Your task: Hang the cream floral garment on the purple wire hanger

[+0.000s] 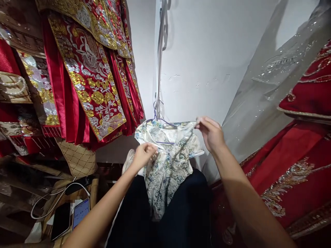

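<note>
A white short-sleeved blouse (159, 172) with a blue and green swirl pattern drapes down over my dark-clothed knees. Its shoulders are on a thin purple hanger (167, 122), whose hook points up near the wall. My left hand (144, 155) pinches the front of the blouse on the left side, just below the neckline. Raised higher on the right, my right hand (210, 132) has the cloth near the shoulder between thumb and fingers and draws it outward. Between the hands, part of the hanger's lower bar shows through the open neck.
Red garments with gold and silver embroidery (95, 79) hang at the left. On the right are a red beaded gown (297, 155) and a clear sparkly cover (261, 82). A metal rail (159, 44) runs up the white wall. Phones (81, 213) and a white cable (49, 194) lie on a wooden stool.
</note>
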Available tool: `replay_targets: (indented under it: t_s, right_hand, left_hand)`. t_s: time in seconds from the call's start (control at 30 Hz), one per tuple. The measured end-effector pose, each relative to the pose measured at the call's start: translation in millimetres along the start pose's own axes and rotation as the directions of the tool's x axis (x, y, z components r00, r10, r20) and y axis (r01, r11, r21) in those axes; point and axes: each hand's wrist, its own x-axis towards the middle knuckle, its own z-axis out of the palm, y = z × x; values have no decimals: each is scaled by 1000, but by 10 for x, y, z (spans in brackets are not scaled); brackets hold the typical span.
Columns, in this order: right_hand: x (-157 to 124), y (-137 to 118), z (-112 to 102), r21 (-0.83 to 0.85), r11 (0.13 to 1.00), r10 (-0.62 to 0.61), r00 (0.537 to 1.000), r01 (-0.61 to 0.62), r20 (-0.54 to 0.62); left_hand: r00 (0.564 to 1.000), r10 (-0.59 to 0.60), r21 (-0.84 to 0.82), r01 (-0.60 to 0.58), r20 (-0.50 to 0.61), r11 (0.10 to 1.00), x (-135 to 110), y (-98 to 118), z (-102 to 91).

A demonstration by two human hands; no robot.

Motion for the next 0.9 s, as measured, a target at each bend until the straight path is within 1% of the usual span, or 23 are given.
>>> replay_targets:
  t_s: [0.03,0.07,0.1,0.13,0.17,0.2,0.23,0.27,0.33,0.4,0.47,0.53,0.6,0.63,0.7,0.73,0.77,0.8,0.83,0.87,0.9]
  right_hand:
    - [-90,18,-104,61,995,76,997,-76,10]
    - [-192,34,-189,111,982,152,988,-153,15]
    - [-302,50,-256,150,964,218,976,-217,13]
    - [-413,69,-307,183,947,267,964,-263,7]
    - [-522,95,-348,212,933,297,955,-291,2]
    - [-624,133,-381,239,922,313,950,-305,3]
    - [-717,185,-411,266,912,322,947,-313,12]
    - [-801,252,-439,296,899,329,944,-321,25]
    - [-950,433,-488,381,864,348,937,-330,22]
    - [-1111,663,-507,486,816,378,925,-313,-39]
    - [-1321,910,-457,579,764,424,898,-284,-119]
    - [-1581,1130,-316,638,718,499,844,-277,-195]
    - [-1839,1289,-100,645,694,587,770,-320,-249]
    - [-1943,1339,22,627,685,627,737,-370,-251]
    - [-2062,1381,256,571,636,715,675,-520,-182]
    - [-2076,1373,356,520,608,758,635,-600,-153]
    - [-2064,1347,440,454,594,788,595,-664,-162]
    - [-2034,1303,508,375,608,791,573,-700,-213]
    - [-1994,1241,565,287,646,762,578,-707,-291]
    - [-1951,1160,616,194,698,702,608,-689,-371]
    - [-1912,1063,666,115,743,644,657,-659,-393]
  left_hand:
    - [990,72,66,-65,-121,996,109,34,-52]
    - [966,135,144,-104,-222,984,241,69,-101]
    - [941,180,238,-112,-287,965,384,97,-145]
    - [923,204,333,-89,-327,939,528,115,-183]
    - [916,207,418,-49,-342,907,661,120,-216]
    - [921,186,475,-2,-342,880,776,112,-247]
    - [931,140,476,40,-337,878,868,90,-278]
    - [941,80,428,72,-329,901,937,59,-311]
    - [952,-27,242,105,-305,964,1010,-20,-387]
    - [950,-82,59,105,-300,993,1023,-96,-474]
    - [940,-100,-43,91,-326,995,990,-159,-554]
    - [924,-148,-176,91,-352,980,899,-221,-605]
    - [903,-228,-328,105,-365,939,714,-305,-618]
    - [889,-273,-403,113,-367,908,578,-360,-613]
    - [856,-363,-535,124,-369,835,230,-483,-596]
    - [843,-401,-588,129,-359,798,34,-542,-591]
    - [831,-434,-632,135,-347,763,-159,-588,-593]
    - [822,-464,-668,144,-330,730,-338,-612,-599]
    - [809,-506,-723,155,-298,673,-490,-607,-607]
    - [792,-565,-800,177,-229,573,-610,-567,-612]
    - [793,-581,-834,187,-184,520,-695,-491,-608]
